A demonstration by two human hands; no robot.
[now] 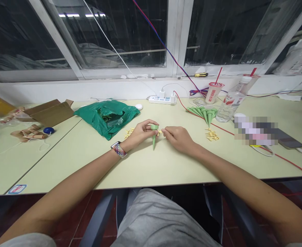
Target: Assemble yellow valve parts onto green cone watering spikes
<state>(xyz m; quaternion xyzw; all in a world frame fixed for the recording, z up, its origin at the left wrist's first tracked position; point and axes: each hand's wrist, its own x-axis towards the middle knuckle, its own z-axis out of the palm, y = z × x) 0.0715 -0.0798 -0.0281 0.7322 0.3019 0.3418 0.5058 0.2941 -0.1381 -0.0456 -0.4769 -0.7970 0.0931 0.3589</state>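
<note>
Between the fingers of my left hand (141, 133) is a green cone-shaped piece (154, 140), its wide end up and its point down. My right hand (178, 138) is closed beside it, pinching a small yellow piece (160, 131) against the cone's side near the top. Several small yellow pieces (128, 132) lie partly hidden behind my left hand. Another pile of yellow pieces (212, 134) is to the right, just in front of a bunch of green cones (204, 112). An open green plastic bag (109, 116) rests beyond my left hand.
A water bottle (230, 101) and a cup with a straw (214, 92) stand at the back right. A power strip (162, 100) sits by the wall; a red cable (222, 128) crosses the right side. Wooden toys (29, 133) and a cardboard box (49, 112) are at left.
</note>
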